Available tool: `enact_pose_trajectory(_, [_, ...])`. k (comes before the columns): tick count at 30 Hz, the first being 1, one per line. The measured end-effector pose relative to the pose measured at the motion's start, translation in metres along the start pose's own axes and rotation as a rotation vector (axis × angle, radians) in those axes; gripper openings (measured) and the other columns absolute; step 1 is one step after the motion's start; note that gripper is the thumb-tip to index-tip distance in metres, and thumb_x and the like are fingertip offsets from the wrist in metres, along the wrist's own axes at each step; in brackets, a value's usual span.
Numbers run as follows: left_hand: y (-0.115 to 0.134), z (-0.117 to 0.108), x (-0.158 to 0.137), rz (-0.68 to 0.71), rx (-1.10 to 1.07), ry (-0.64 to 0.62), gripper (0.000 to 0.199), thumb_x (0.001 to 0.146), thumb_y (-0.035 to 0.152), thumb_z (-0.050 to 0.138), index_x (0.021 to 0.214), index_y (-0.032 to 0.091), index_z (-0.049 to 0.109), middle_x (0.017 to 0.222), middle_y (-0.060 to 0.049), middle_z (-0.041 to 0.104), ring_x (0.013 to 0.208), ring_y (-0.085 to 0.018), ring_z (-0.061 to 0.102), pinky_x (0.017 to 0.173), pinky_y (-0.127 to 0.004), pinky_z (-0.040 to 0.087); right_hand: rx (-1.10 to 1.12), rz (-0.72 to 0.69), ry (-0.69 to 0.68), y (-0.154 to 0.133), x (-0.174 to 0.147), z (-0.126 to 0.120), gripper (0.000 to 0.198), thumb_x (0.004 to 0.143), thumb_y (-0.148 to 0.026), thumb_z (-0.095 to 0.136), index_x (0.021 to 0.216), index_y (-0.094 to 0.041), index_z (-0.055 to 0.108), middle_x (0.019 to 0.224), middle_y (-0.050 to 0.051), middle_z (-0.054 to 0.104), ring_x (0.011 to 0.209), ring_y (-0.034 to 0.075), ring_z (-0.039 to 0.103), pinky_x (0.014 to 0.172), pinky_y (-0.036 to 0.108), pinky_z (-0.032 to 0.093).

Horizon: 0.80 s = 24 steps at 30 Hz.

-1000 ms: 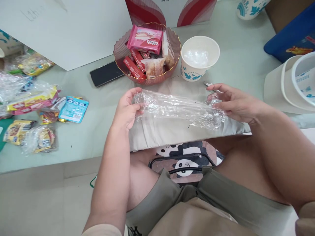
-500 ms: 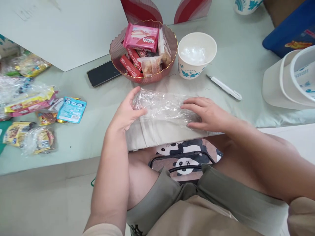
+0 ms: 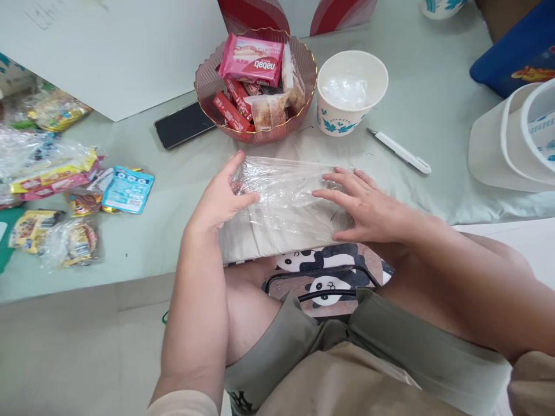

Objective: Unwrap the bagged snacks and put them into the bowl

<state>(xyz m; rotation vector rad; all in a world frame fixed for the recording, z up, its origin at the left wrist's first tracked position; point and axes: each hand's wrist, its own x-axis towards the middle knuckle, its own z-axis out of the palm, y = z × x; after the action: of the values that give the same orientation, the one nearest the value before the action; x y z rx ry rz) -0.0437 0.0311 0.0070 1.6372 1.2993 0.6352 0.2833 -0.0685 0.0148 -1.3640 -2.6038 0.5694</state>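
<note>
A crinkled clear plastic bag (image 3: 281, 196) lies stretched sideways at the table's near edge. My left hand (image 3: 221, 193) grips its left end, thumb over the film, index finger pointing up along the edge, the other fingers partly hidden by the plastic. On the right end rests my right hand (image 3: 362, 205), palm down with its fingers spread. Just beyond the bag stand a pink gold-rimmed bowl (image 3: 208, 86) of wrapped snacks and a white paper cup (image 3: 340, 118) with clear plastic in it. A white pen-like cutter (image 3: 401, 151) lies right of the cup.
A black phone (image 3: 184, 126) lies partly behind the bowl. Several snack packets (image 3: 128, 189) and plastic wrappers are heaped at the left. White tubs (image 3: 489, 138) and a blue container (image 3: 511, 52) stand at the right. A large white box (image 3: 130, 52) stands at the back.
The right hand's fingers have spread wider, and the bag lies flatter and more stretched out between the hands. The left hand has hardly moved. The view has shifted slightly.
</note>
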Motion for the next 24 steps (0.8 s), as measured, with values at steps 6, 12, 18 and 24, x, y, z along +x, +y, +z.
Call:
enact_pose_trajectory(6, [-0.002, 0.001, 0.0, -0.009, 0.073, 0.026, 0.096, 0.067, 0.02, 0.084, 0.156, 0.027, 0.049, 0.171, -0.013, 0.038, 0.128, -0.032, 0.065, 0.107, -0.045, 0.057, -0.012, -0.051, 0.128, -0.001, -0.001, 0.001, 0.07, 0.087, -0.045, 0.073, 0.15, -0.023, 0.051, 0.15, 0.02, 0.054, 0.145, 0.045, 0.047, 0.114, 0.07, 0.039])
enact_pose_trajectory(12, [0.004, 0.006, -0.007, 0.206, 0.216, 0.314, 0.07, 0.071, 0.022, 0.082, 0.138, 0.03, 0.063, 0.15, -0.01, 0.058, 0.122, -0.029, 0.066, 0.106, -0.047, 0.056, -0.111, 0.056, 0.328, 0.007, 0.004, 0.001, 0.022, 0.098, -0.024, 0.055, 0.112, -0.018, 0.07, 0.115, 0.014, 0.073, 0.106, 0.029, 0.07, 0.096, 0.046, 0.055])
enact_pose_trajectory(18, [0.054, 0.085, -0.059, 0.752, 0.51, 0.296, 0.01, 0.088, 0.015, 0.062, 0.093, 0.02, 0.07, 0.093, -0.006, 0.073, 0.087, -0.021, 0.07, 0.079, -0.037, 0.059, -0.204, 0.009, 0.386, 0.005, 0.007, -0.002, 0.016, 0.098, -0.023, 0.056, 0.096, -0.02, 0.071, 0.101, 0.007, 0.078, 0.093, 0.025, 0.072, 0.087, 0.041, 0.053])
enact_pose_trajectory(24, [0.06, 0.125, -0.073, 0.663, 0.579, 0.057, 0.019, 0.095, 0.021, 0.056, 0.106, 0.013, 0.071, 0.111, -0.012, 0.079, 0.111, -0.027, 0.073, 0.101, -0.044, 0.058, -0.233, -0.031, 0.469, -0.01, 0.005, -0.005, 0.014, 0.097, -0.022, 0.058, 0.09, -0.021, 0.07, 0.095, 0.004, 0.079, 0.09, 0.021, 0.072, 0.082, 0.036, 0.05])
